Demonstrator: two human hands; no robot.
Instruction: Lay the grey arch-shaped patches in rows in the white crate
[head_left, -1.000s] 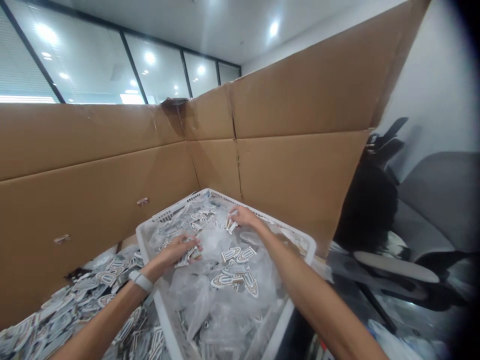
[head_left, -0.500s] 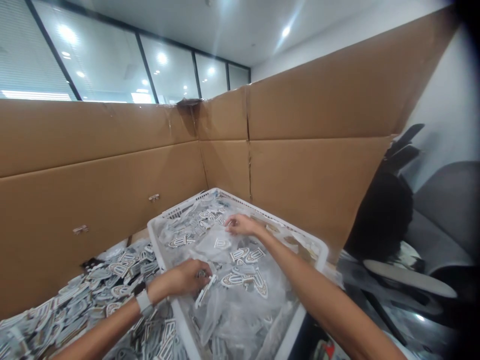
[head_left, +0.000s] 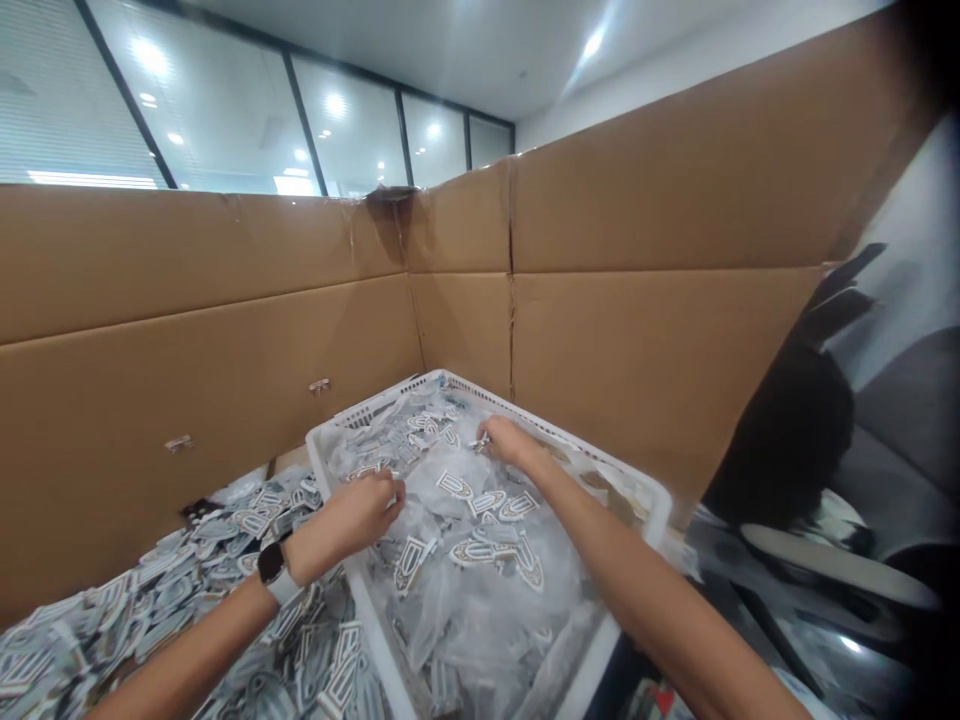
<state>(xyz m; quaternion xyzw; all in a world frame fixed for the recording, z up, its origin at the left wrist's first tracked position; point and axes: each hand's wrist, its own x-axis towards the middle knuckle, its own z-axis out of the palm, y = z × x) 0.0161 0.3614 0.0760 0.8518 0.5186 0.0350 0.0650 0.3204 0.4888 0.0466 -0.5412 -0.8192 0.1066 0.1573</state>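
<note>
A white plastic basket [head_left: 373, 640] holds clear plastic bags [head_left: 480, 620] and small flat arch-shaped pieces [head_left: 480, 552] with white outlines. Over the basket's left side is my left hand [head_left: 373, 508], its fingers curled down beside a few pieces. What those fingers hold, if anything, is hidden. One arch-shaped piece [head_left: 411, 562] lies on the plastic below that hand. Farther back, my right hand [head_left: 506, 440] pinches a small arch-shaped piece [head_left: 480, 443] at its fingertips, above the bags.
A large heap of similar pieces [head_left: 172, 610] spreads left of the basket. Tall cardboard walls [head_left: 645, 350] enclose the back and right. Beyond the right wall stand a grey chair [head_left: 907, 430] and a dark object [head_left: 787, 430].
My left hand has let go of an arch-shaped piece, which now lies on the plastic, and has moved up and back. My right hand now shows a piece at its fingertips.
</note>
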